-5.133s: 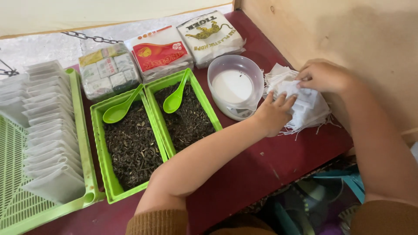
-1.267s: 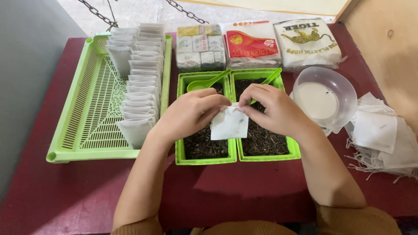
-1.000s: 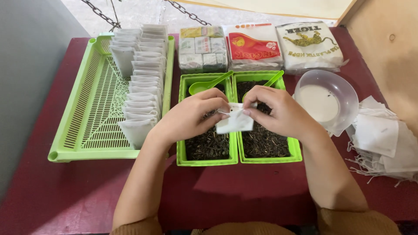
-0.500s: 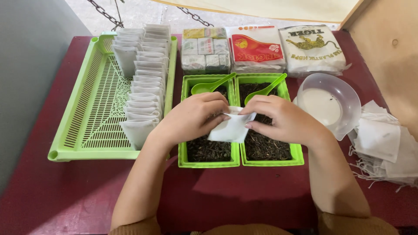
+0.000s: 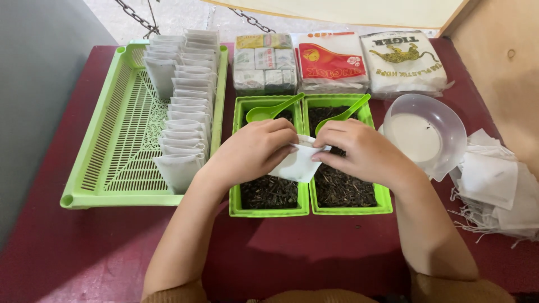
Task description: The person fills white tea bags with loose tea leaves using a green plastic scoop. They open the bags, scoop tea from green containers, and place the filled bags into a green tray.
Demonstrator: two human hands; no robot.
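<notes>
Above two green tea trays [image 5: 307,209], left hand [image 5: 251,151] and right hand [image 5: 362,152], each grip closed on one white filter bag [image 5: 297,165]

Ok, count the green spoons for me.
2. One green spoon lies in the left green tub, beside the left hand; the other spoon lies in the right tub, partly under the right hand.

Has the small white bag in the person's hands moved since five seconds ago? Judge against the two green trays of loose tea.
Yes. The white bag was not over the green trays then; now both hands hold it above them.
</notes>
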